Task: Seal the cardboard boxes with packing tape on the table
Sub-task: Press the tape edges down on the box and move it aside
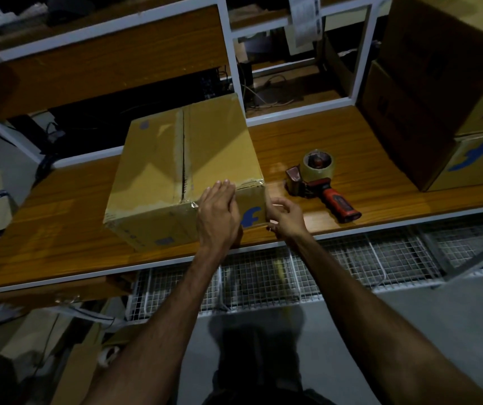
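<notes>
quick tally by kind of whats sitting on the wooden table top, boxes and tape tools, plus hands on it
cardboard boxes: 3 - the box being sealed, and a stack of two at the right, the upper box on the lower box
tape dispensers: 1 - the tape dispenser
hands: 2 - left hand, right hand, both at that box's near corner
total: 6

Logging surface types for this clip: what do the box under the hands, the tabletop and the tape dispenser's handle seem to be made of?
The brown cardboard box: matte corrugated card, with glossy clear tape along its near edge. The orange-brown wood-grain tabletop: probably laminate, since it shows printed-looking grain and a slight sheen. The red and black tape dispenser handle: likely moulded plastic, perhaps rubber-gripped; too dim to be sure.
</notes>
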The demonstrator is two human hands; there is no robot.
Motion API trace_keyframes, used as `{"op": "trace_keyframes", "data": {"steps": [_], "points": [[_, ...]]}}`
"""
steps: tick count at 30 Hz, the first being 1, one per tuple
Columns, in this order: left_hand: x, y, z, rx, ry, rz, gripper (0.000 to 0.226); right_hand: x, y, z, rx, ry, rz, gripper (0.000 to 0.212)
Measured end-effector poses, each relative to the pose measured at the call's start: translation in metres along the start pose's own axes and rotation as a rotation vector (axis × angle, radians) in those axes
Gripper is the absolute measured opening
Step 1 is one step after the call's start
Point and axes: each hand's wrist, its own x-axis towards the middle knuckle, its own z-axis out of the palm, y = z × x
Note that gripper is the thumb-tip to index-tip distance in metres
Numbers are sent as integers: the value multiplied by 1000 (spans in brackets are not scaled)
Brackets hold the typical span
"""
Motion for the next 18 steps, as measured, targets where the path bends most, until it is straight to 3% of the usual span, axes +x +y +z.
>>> {"op": "trace_keyframes", "data": {"steps": [3, 8, 18], "points": [[0, 0, 0, 2, -2, 2, 38, -6, -1, 3, -144, 96, -214, 16], [-1, 0, -1, -3, 0, 5, 37, -7, -18, 12, -269, 66, -411, 19], [-2, -2, 0, -13, -7, 10, 39, -4, -23, 1, -277, 7, -417, 18]]}}
